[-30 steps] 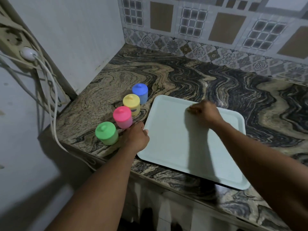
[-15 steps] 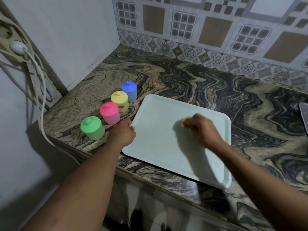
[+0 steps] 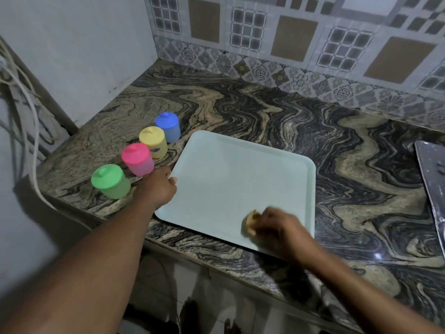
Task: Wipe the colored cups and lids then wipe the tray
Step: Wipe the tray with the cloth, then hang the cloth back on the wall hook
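Observation:
A pale mint tray (image 3: 231, 174) lies flat on the marbled counter. My right hand (image 3: 279, 231) grips a small yellow sponge (image 3: 250, 222) and presses it on the tray's near right part; the hand is blurred. My left hand (image 3: 159, 186) holds the tray's left edge, thumb on the rim. Left of the tray stand lidded cups in a diagonal row: green (image 3: 110, 182), pink (image 3: 138, 160), yellow (image 3: 154, 142) and blue (image 3: 168, 126).
The counter's front edge (image 3: 216, 259) runs just below the tray. A grey metal sheet (image 3: 431, 184) lies at the far right. White cables (image 3: 29, 131) hang down the wall on the left. Tiled wall stands behind.
My right hand has dragged the sponge from the tray's far side toward its near right corner. The left hand stays on the tray's left edge. The camera view has shifted.

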Tool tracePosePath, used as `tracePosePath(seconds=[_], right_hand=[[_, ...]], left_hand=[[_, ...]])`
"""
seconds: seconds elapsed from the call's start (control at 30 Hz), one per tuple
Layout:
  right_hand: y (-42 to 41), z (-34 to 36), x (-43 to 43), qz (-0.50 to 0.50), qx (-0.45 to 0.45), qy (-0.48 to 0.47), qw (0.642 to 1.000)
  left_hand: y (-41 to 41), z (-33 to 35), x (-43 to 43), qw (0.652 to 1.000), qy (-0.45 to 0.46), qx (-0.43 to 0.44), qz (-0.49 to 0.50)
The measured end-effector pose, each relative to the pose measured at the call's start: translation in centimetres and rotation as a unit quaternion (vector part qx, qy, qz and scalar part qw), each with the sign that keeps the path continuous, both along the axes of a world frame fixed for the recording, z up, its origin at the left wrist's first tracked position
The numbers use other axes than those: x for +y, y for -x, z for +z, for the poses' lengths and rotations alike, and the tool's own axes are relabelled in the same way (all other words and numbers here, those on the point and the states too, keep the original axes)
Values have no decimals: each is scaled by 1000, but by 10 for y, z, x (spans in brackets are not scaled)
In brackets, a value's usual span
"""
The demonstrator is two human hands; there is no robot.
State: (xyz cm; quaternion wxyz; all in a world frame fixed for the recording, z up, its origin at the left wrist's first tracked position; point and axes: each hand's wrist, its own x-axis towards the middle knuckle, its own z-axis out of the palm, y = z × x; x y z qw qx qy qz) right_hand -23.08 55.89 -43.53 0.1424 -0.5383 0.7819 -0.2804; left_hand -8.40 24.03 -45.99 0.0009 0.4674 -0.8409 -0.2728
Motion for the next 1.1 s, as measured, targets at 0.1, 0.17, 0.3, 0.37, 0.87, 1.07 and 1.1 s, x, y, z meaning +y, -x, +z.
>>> tracePosePath(seconds=[0.1, 0.17, 0.3, 0.37, 0.87, 1.07, 1.1], right_hand=[[92, 8, -39, -121, 72, 4, 990], [139, 11, -58, -135, 126, -35, 982], [130, -8, -52, -150, 159, -65, 974], [92, -17, -34, -155, 139, -39, 977], [-5, 73, -20, -280, -636, 121, 709], [-14, 123, -62, -238, -717, 109, 646], [-16, 128, -70, -221, -698, 105, 673]], left_hand=[[0, 1, 2, 1000, 9, -2, 5], [-1, 0, 2, 1000, 9, -6, 0], [-1, 0, 1, 1000, 14, -11, -6], [-1, 0, 1, 1000, 16, -18, -8], [3, 35, 28, 998, 1, -66, -5], [18, 106, 64, 986, -81, 144, 15], [17, 122, 66, 967, -157, 199, 19]])
